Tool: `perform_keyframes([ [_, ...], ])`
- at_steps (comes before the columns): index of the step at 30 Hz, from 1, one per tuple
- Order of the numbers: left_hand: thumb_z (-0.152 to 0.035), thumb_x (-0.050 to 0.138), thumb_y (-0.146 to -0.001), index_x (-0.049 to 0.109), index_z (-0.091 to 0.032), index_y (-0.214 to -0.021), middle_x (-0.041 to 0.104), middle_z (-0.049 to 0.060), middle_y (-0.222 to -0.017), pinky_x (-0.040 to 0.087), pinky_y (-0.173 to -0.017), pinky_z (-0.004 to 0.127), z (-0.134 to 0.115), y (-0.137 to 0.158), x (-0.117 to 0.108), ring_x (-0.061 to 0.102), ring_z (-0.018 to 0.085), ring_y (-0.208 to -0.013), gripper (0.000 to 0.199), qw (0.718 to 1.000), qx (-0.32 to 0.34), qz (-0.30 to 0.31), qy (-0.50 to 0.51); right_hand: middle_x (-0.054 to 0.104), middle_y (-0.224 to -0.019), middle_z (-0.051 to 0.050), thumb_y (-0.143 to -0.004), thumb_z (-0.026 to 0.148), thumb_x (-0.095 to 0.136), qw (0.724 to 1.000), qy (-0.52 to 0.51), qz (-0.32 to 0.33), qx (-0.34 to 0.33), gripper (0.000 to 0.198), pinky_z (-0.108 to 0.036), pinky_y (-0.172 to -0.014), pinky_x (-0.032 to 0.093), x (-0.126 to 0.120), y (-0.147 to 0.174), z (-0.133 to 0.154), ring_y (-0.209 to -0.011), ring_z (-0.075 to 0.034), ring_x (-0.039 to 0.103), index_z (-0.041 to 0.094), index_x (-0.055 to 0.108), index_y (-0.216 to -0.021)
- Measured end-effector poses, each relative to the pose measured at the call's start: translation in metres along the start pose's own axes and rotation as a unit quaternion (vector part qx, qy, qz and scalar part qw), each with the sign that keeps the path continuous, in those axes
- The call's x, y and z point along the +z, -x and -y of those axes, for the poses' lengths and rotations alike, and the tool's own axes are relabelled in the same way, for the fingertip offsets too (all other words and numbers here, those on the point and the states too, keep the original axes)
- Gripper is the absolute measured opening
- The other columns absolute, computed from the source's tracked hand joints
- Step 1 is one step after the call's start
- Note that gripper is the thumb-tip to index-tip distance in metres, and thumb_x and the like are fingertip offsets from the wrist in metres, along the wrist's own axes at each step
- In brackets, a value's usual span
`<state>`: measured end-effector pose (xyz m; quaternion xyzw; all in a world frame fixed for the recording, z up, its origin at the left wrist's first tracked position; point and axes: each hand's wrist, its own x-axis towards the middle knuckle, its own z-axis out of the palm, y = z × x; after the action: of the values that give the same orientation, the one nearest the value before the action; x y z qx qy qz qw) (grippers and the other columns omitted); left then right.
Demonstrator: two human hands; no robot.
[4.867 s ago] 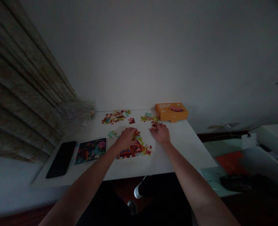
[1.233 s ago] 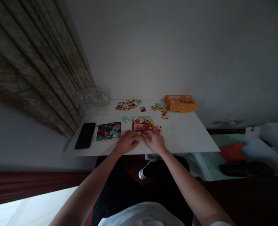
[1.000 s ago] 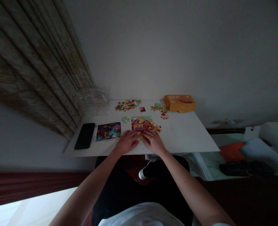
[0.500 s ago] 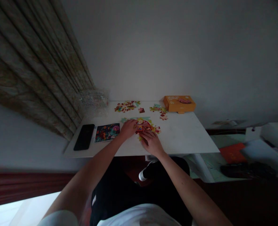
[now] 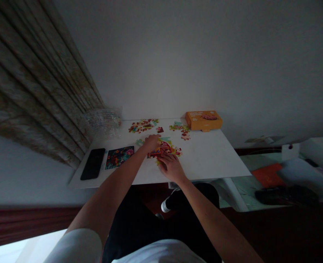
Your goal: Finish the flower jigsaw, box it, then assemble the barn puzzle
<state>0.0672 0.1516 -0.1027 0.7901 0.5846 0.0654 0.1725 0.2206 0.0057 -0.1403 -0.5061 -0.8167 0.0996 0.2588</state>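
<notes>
Red, part-joined puzzle (image 5: 164,146), partly under the loosely spread right hand (image 5: 172,168): hold down lightly without sliding, and clear the joined edges with the left hand (image 5: 151,142), pinching or spread impossible to tell, near a loose piece (image 5: 160,129) beyond.

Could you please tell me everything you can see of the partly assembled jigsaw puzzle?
The partly assembled jigsaw puzzle lies flat on the white table and looks like printed cardboard. Its picture shows a red barn with pale lines, with yellow-green and pale green areas around it. The right-hand edge is ragged and unfinished. The right hand rests on its near part; the left hand partly hides its far-left corner, whether touching it I cannot tell.
</notes>
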Motion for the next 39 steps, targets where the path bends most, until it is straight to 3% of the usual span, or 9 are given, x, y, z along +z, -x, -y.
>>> perform_keyframes([
  [5, -0.012, 0.083, -0.071, 0.068, -0.019, -0.134, 0.069, 0.016, -0.134, 0.049, -0.106, 0.044, 0.002, -0.009, -0.002, 0.062, 0.035, -0.126, 0.065, 0.999, -0.012, -0.016, 0.031, 0.072, -0.134, -0.008, -0.097, 0.029, 0.063, 1.000, -0.001, 0.000, 0.000, 0.030, -0.051, -0.113, 0.039, 0.000, -0.001, -0.001, -0.131, -0.029, 0.058, 0.025, 0.074, -0.124],
  [12, -0.014, 0.069, -0.081, 0.075, -0.017, -0.096, 0.076, 0.006, -0.093, 0.056, -0.081, 0.029, 0.021, 0.009, -0.022, 0.071, 0.019, -0.085, 0.016, 0.988, -0.014, -0.052, 0.148, 0.071, -0.135, -0.008, -0.096, 0.028, 0.063, 1.000, -0.009, 0.003, -0.002, 0.031, -0.051, -0.113, 0.038, 0.001, -0.001, -0.002, -0.133, -0.029, 0.057, 0.025, 0.073, -0.126],
  [14, -0.016, 0.070, -0.078, 0.072, -0.016, -0.092, 0.073, 0.004, -0.085, 0.056, -0.074, 0.028, 0.031, 0.026, -0.026, 0.069, 0.017, -0.076, 0.014, 0.961, -0.047, -0.075, 0.262, 0.071, -0.135, -0.008, -0.096, 0.028, 0.063, 1.000, -0.012, 0.000, -0.003, 0.031, -0.051, -0.113, 0.038, 0.000, 0.000, -0.001, -0.132, -0.029, 0.057, 0.024, 0.073, -0.126],
  [17, -0.014, 0.072, -0.071, 0.069, -0.018, -0.106, 0.069, 0.000, -0.086, 0.057, -0.069, 0.027, 0.041, 0.066, -0.019, 0.069, 0.015, -0.071, 0.035, 0.894, -0.106, -0.111, 0.420, 0.072, -0.133, -0.008, -0.097, 0.028, 0.063, 1.000, -0.015, -0.008, -0.002, 0.030, -0.050, -0.112, 0.039, -0.002, 0.000, 0.000, -0.131, -0.029, 0.059, 0.024, 0.073, -0.124],
  [21, -0.014, 0.072, -0.068, 0.069, -0.021, -0.120, 0.068, -0.001, -0.088, 0.059, -0.072, 0.028, 0.044, 0.125, 0.011, 0.071, 0.015, -0.072, 0.053, 0.858, -0.149, -0.101, 0.482, 0.072, -0.133, -0.008, -0.097, 0.025, 0.061, 1.000, -0.019, -0.011, -0.006, 0.031, -0.049, -0.111, 0.040, -0.002, 0.001, 0.001, -0.131, -0.028, 0.059, 0.024, 0.073, -0.125],
  [24, -0.017, 0.074, -0.070, 0.071, -0.020, -0.121, 0.069, -0.001, -0.085, 0.059, -0.072, 0.028, 0.041, 0.152, 0.032, 0.072, 0.015, -0.071, 0.051, 0.863, -0.171, -0.113, 0.461, 0.072, -0.133, -0.009, -0.096, 0.025, 0.062, 1.000, -0.019, -0.009, -0.007, 0.033, -0.049, -0.112, 0.039, -0.001, 0.001, 0.000, -0.130, -0.028, 0.059, 0.024, 0.072, -0.127],
  [27, -0.018, 0.073, -0.073, 0.072, -0.019, -0.123, 0.072, 0.000, -0.085, 0.058, -0.071, 0.028, 0.038, 0.159, 0.037, 0.072, 0.016, -0.072, 0.051, 0.880, -0.176, -0.114, 0.425, 0.072, -0.133, -0.009, -0.096, 0.025, 0.061, 1.000, -0.018, -0.011, -0.007, 0.033, -0.050, -0.114, 0.038, -0.001, 0.002, 0.000, -0.130, -0.028, 0.059, 0.023, 0.072, -0.128],
  [32, -0.020, 0.067, -0.082, 0.068, -0.018, -0.133, 0.075, 0.001, -0.087, 0.057, -0.067, 0.029, 0.031, 0.154, 0.023, 0.070, 0.017, -0.068, 0.051, 0.930, -0.152, -0.049, 0.332, 0.071, -0.134, -0.010, -0.097, 0.025, 0.061, 1.000, -0.013, -0.013, -0.011, 0.037, -0.049, -0.113, 0.040, -0.002, 0.002, 0.000, -0.131, -0.029, 0.059, 0.023, 0.070, -0.132],
  [39, -0.017, 0.066, -0.086, 0.069, -0.021, -0.131, 0.076, 0.005, -0.103, 0.056, -0.090, 0.033, 0.025, 0.152, 0.011, 0.071, 0.020, -0.089, 0.045, 0.984, -0.063, -0.051, 0.162, 0.072, -0.133, -0.010, -0.096, 0.024, 0.060, 1.000, -0.014, -0.014, -0.013, 0.035, -0.048, -0.112, 0.040, -0.003, 0.002, 0.002, -0.131, -0.028, 0.060, 0.023, 0.072, -0.129],
])
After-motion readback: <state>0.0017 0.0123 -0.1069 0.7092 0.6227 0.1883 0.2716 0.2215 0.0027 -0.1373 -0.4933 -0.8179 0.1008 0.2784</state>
